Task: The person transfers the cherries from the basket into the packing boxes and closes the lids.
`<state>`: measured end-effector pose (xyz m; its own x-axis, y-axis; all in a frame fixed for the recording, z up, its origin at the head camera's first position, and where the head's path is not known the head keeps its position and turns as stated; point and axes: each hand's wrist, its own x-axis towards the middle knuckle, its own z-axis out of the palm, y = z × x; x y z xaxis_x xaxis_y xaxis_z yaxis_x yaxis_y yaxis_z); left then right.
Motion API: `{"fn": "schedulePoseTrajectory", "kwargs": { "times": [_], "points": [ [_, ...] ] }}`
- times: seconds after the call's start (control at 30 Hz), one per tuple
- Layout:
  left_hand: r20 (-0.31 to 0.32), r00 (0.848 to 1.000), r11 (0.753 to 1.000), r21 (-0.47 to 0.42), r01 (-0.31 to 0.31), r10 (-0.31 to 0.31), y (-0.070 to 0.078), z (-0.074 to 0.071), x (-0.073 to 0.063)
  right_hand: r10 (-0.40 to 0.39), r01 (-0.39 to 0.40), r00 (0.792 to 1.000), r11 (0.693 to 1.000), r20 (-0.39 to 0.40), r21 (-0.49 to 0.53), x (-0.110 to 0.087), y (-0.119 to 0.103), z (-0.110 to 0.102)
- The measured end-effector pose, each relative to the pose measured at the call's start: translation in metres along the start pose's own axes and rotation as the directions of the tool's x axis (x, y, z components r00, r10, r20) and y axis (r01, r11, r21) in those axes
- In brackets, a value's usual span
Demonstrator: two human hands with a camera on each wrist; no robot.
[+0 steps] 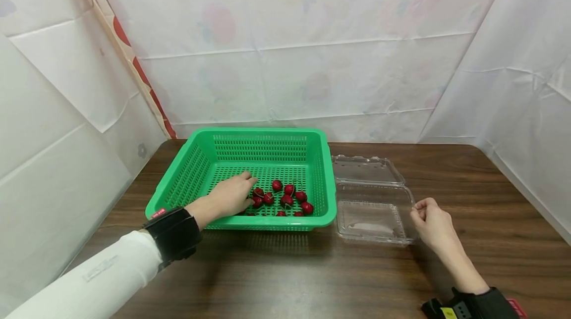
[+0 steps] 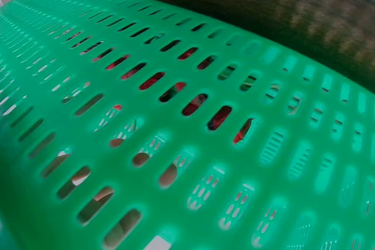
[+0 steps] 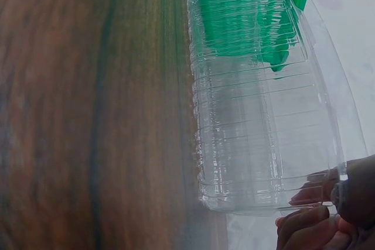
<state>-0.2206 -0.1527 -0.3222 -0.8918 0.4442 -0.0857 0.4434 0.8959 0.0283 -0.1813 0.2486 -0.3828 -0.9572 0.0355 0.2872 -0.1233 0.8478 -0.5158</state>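
My left hand [image 1: 229, 195] reaches over the near rim into a green plastic basket [image 1: 331, 195], fingers loosely spread beside several dark red cherries [image 1: 287, 200]. The thumb is close to the nearest cherries; whether it touches one cannot be seen. Through the slots of the basket wall [image 2: 176, 124], the left wrist view shows bits of red cherry [image 2: 220, 117]. On the right, my right hand [image 1: 434, 225] pinches the right rim of a clear plastic clamshell box [image 1: 372, 212], whose lid [image 1: 367, 171] lies folded back. The right wrist view shows the fingers [image 3: 304, 226] at the box's edge.
Basket and box stand side by side on a dark wooden table [image 1: 276, 269]. Behind the table hangs a pale printed sheet [image 1: 290, 61], with more white sheeting [image 1: 526, 91] on the right and on the left.
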Motion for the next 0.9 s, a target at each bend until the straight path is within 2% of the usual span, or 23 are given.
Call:
{"fn": "schedulePoseTrajectory", "kwargs": {
  "times": [0.3, 0.9],
  "points": [
    [0.01, 1.0, 1.0, -0.011, 0.002, -0.001, -0.0009, 0.0051, 0.0031, 0.015, -0.015, 1.0, 1.0, 0.02, 0.006, -0.0002, -0.001, -0.0008],
    [-0.083, 0.997, 0.993, -0.121, -0.01, -0.001, -0.0026, 0.0067, 0.0037, 0.032, -0.032, 0.999, 0.999, 0.025, 0.003, 0.0003, -0.0007, -0.0008]
  ]
}}
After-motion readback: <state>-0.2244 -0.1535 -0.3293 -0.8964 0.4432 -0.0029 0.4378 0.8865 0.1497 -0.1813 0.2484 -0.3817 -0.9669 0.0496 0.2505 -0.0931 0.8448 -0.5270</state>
